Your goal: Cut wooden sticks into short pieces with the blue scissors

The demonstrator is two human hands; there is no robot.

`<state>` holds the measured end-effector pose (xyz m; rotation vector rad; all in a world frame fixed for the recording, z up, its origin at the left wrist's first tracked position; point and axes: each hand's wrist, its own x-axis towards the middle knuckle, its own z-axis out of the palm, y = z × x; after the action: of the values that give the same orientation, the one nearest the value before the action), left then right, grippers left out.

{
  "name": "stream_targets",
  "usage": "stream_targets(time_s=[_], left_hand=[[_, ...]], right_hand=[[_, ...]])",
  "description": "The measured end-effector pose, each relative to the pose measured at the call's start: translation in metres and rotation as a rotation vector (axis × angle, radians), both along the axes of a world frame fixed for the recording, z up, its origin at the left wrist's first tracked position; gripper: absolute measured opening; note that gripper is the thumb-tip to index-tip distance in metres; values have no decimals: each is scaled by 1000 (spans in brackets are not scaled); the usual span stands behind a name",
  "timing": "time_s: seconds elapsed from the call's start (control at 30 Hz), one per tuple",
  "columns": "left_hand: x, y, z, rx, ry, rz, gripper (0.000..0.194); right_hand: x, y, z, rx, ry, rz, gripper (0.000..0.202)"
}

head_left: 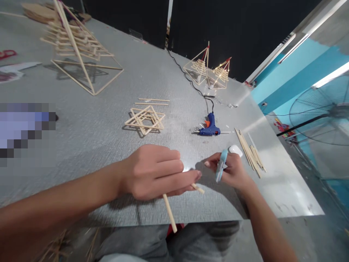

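Over the near edge of the table, my left hand (160, 173) is closed around thin wooden sticks. One stick (170, 214) pokes out below the palm, and a shorter end (199, 188) shows past the fingertips. Just to the right, my right hand (234, 169) grips a small light-blue tool (221, 165) with a pale, blade-like lower end; its exact kind is unclear. Ahead of my left hand lies a star-shaped frame (145, 122) of overlapping stick triangles, with two loose sticks (152, 102) behind it.
A blue glue gun (209, 127) with a black cord lies beyond my hands. A white rounded object (236, 150) and several sticks (249, 151) are at right. Stick pyramids (81, 62) stand at far left and, smaller, at the back (200, 65). A fan (338, 109) is beyond the table.
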<state>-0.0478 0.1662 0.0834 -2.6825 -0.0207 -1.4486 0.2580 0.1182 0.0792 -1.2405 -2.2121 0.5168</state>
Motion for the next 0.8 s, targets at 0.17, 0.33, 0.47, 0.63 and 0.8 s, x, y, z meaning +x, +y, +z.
stream_targets(time_s=[0.17,0.33,0.47,0.63,0.8], left_hand=[[-1,2,1,-9,14,-9,14],[8,-6,4,-355,-104,-30,10],[22,-8,5,-1396,-36,-115,29],[28,-3,-6,-2010,-73,-357,43],[26,-3,-11,-1725,-128,-277,58]], right_hand=[[-1,-1,0,47,8,11,19],[1,0,-10,66,39,-16,17],[-1,2,-13,-3,65,-211,9],[-4,5,-12,-94,54,-291,20],[-3,6,-16,-89,41,-255,15]])
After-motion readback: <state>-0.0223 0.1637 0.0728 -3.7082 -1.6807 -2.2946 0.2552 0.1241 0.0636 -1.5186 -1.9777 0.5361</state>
